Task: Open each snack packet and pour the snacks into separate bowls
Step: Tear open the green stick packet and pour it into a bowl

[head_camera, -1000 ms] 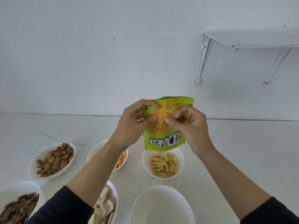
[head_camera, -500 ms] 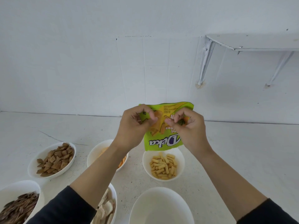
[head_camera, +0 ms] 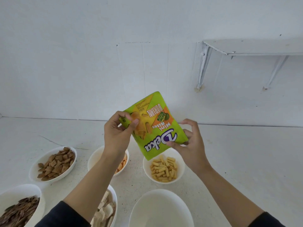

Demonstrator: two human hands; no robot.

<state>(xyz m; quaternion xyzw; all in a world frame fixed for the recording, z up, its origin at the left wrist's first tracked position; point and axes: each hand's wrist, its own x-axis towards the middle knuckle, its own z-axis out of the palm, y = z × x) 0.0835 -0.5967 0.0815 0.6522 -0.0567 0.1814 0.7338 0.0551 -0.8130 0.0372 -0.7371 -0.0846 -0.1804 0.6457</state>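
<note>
Head view: the person is holding the green snack packet [head_camera: 154, 126] upside down and tilted in the air, its lower corner hanging just above the bowl of yellow sticks [head_camera: 146, 171] mid-desk [head_camera: 229, 153]. Left hand [head_camera: 117, 133] is pinching the packet's left edge, thumb and fingers clamped on it. Right hand [head_camera: 190, 145] is pinching the lower right edge, index finger sticking up free. Empty bowl [head_camera: 161, 208] is sitting at the near edge.

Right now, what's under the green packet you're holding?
Below the green packet, held by left hand and right hand, sits the bowl of yellow sticks. The packet's corner covers that bowl's far rim.
</note>
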